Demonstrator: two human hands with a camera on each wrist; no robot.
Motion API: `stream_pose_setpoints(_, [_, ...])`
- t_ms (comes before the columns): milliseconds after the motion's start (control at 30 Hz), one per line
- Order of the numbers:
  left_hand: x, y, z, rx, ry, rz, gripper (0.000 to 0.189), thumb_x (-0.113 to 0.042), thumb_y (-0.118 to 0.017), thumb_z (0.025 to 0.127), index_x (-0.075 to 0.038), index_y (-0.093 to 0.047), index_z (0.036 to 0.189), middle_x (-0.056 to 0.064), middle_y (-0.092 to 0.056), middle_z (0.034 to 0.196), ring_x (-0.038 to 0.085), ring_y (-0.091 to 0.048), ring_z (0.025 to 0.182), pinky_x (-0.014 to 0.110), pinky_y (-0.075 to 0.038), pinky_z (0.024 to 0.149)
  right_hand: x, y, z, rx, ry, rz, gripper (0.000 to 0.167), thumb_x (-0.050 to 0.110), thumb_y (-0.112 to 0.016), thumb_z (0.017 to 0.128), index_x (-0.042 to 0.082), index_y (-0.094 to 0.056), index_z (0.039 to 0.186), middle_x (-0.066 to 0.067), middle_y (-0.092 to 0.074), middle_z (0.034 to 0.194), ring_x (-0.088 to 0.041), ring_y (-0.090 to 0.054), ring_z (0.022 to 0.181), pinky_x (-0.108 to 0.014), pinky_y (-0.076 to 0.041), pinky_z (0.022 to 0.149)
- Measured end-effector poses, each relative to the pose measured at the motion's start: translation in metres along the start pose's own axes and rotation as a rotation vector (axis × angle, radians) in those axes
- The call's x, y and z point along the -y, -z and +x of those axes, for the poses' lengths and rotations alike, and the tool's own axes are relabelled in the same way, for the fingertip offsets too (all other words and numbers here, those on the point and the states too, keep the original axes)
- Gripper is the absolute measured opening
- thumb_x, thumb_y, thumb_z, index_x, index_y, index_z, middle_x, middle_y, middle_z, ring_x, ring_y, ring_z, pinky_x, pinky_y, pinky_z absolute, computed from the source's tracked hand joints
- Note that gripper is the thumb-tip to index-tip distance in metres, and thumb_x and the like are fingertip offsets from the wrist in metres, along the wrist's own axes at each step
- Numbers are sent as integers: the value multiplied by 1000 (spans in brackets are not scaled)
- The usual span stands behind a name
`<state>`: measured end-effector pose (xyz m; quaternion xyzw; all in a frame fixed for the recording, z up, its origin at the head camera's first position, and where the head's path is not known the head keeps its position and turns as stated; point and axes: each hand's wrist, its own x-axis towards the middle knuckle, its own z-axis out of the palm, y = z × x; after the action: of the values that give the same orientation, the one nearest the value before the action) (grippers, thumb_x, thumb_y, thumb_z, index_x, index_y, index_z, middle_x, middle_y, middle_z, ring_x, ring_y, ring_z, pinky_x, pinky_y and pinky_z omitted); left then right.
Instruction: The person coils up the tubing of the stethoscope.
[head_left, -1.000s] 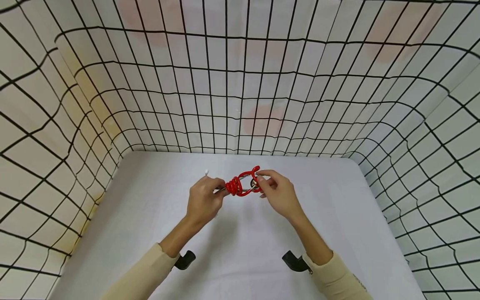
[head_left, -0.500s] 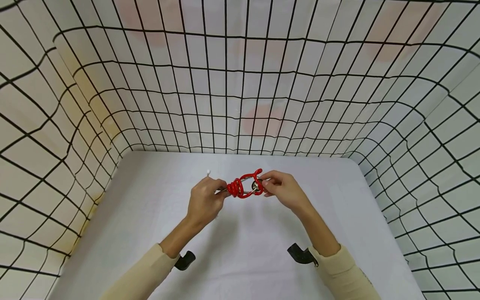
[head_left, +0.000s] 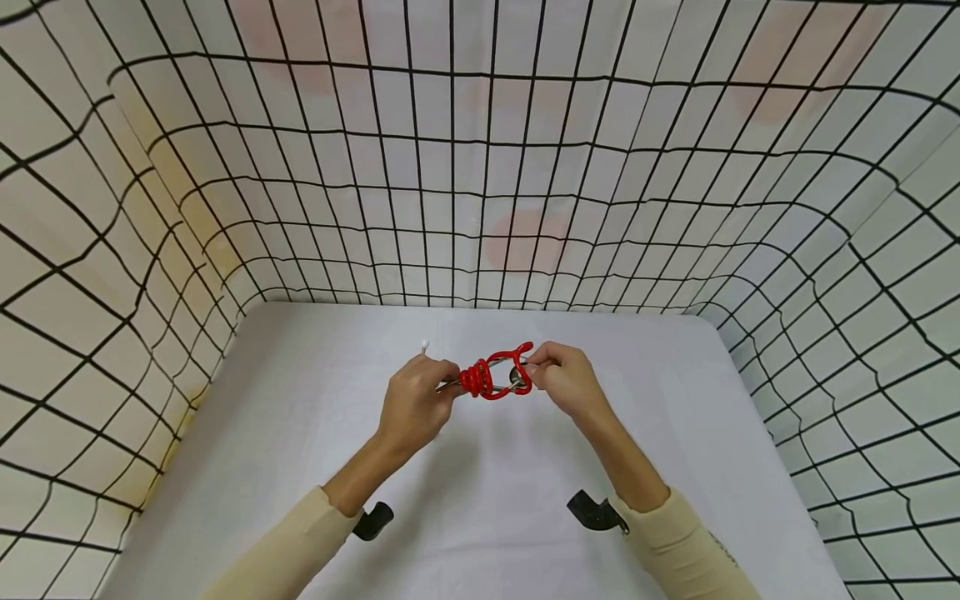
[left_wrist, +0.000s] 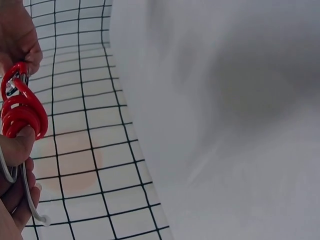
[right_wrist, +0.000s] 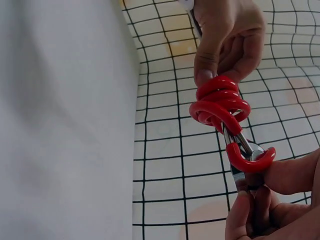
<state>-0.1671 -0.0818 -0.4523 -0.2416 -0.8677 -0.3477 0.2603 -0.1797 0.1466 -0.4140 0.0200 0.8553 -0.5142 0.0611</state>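
Note:
My left hand (head_left: 418,396) grips a metal wire piece (left_wrist: 29,192) with a white-tipped end (head_left: 425,343) that sticks out behind the hand. A glossy red cord (head_left: 476,379) is wound in several coils around the metal right in front of the left thumb. From the coils, the cord runs on to an open loop (right_wrist: 242,161) and a short loose end. My right hand (head_left: 566,379) pinches the metal end piece (right_wrist: 239,179) by that loop, between thumb and fingers. The bundle is held up between both hands; the palms hide part of the metal.
A white-covered table (head_left: 495,517) lies below. Black wire grid panels (head_left: 480,150) stand around its back and sides, with a pale wall sheet behind. Black wrist mounts (head_left: 596,510) stick out from the sleeves.
Both hands and the cord-wrapped metal have shifted slightly right. My right fingers moved from the red loop's upper side to a tighter pinch at its right end.

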Motion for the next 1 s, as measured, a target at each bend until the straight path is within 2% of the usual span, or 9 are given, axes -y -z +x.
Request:
stream_pose_setpoints(167, [-1,0,0,26,-2,6,15,-5,-88,77,-7,-77,87,3,-78,84,15,-68,81,25,-58,70,1,-2,-1,-51,39,-60,14,5,-55,90,2,-68,88,-11,-72,86,-22,-55,74,-30,-42,61])
stream_pose_setpoints(333, [0,-1,-2,41,-32,57,16,-6,-88,77,-8,-77,88,2,-77,84,15,-66,79,26,-57,69,3,-7,-2,-108,92,-149,12,3,-57,87,3,-67,81,-9,-70,79,-21,-57,71,-29,-42,58])
stream_pose_setpoints(500, [1,-1,-2,33,-59,106,15,-6,-87,78,-8,-77,88,2,-77,83,15,-63,76,27,-55,68,7,-9,-3,-117,135,-232,9,5,-59,85,3,-65,79,-9,-68,80,-22,-57,72,-30,-43,56])
stream_pose_setpoints(767, [1,-1,-1,13,-113,128,15,-5,-87,78,-8,-76,88,2,-77,83,15,-64,77,27,-55,69,6,-4,-2,-71,57,-259,16,9,-53,88,3,-66,83,-9,-71,83,-23,-59,74,-29,-43,58])
stream_pose_setpoints(1000, [1,2,-1,-4,-134,144,16,-6,-86,79,-7,-75,91,3,-77,85,16,-62,76,26,-54,69,9,1,-2,2,-5,-151,16,7,-50,91,-1,-63,88,-12,-73,86,-23,-67,70,-30,-48,64])
